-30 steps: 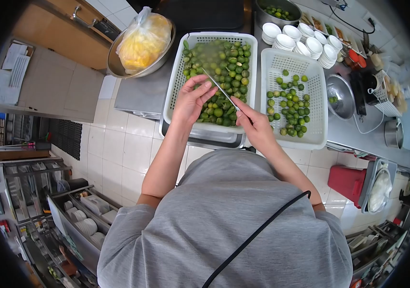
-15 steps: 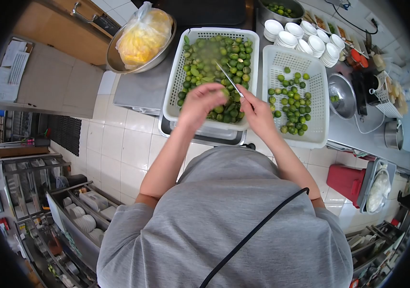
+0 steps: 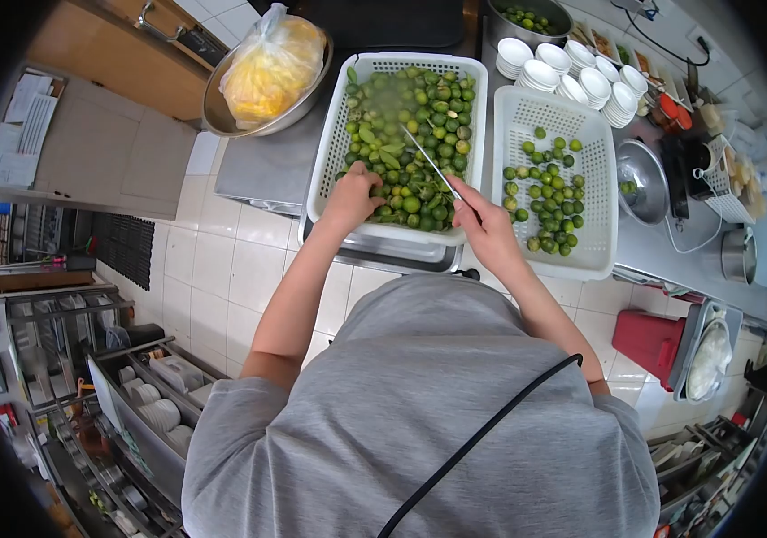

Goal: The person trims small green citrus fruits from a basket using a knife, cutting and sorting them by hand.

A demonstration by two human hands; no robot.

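Note:
My right hand (image 3: 485, 223) is closed around the handle of a knife (image 3: 431, 162), whose blade points up and left over the limes. My left hand (image 3: 353, 199) reaches into the near left part of a white basket (image 3: 480, 90) full of green limes (image 3: 412, 204), fingers bent down among them. What its fingertips touch is hidden. Some leaves (image 3: 382, 146) lie on the limes. To the right, a second white basket (image 3: 594, 224) holds a smaller number of limes (image 3: 548, 191).
At the back left, a metal bowl (image 3: 213, 109) holds a plastic bag of yellow pieces (image 3: 269, 76). Stacked white bowls (image 3: 595, 85), a pot (image 3: 567, 18) with limes and a metal bowl (image 3: 642, 182) stand at the right. A red bin (image 3: 648, 337) is below the counter.
My left hand, which held a lime over the basket half a second ago, has moved down and left into the limes. My right hand keeps the knife and has shifted slightly down and right.

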